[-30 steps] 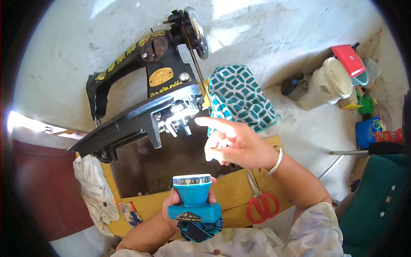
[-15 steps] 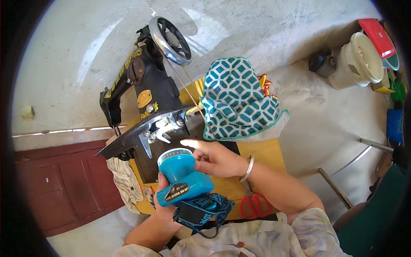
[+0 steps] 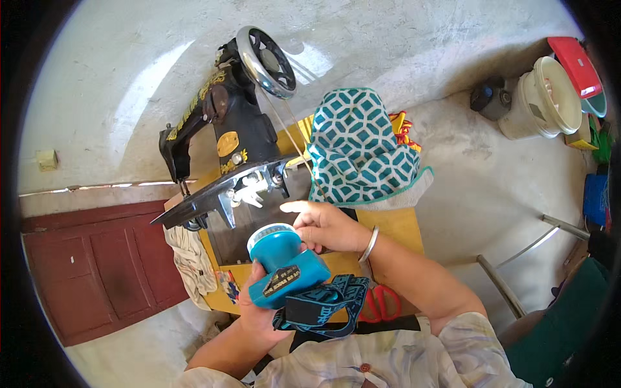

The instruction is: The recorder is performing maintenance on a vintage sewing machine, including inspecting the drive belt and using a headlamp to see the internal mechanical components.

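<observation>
A blue-teal headlamp (image 3: pixel 278 255) with a round, pale-rimmed lens end is held above the table by my left hand (image 3: pixel 254 309), its fingers wrapped round the body. From its lower side hangs a black and blue patterned elastic strap (image 3: pixel 333 304). My right hand (image 3: pixel 330 226) is beside the lens end with the index finger stretched out and the other fingers partly bent. It grips nothing that I can see; whether its fingertips touch the lamp I cannot tell. Just beyond, a black sewing machine (image 3: pixel 242 129) stands tilted back, its metal underside parts showing.
A teal and white patterned cloth (image 3: pixel 362 149) lies on the yellow table (image 3: pixel 394 233) to the right of the machine. Red-handled scissors (image 3: pixel 381 304) are near my right forearm. A white bucket (image 3: pixel 530 107) and a metal-framed chair (image 3: pixel 501 284) stand to the right.
My left hand with the headlamp has shifted slightly right in the picture. My right hand stays beside the lens end, a little higher in view, and the whole view has moved slightly.
</observation>
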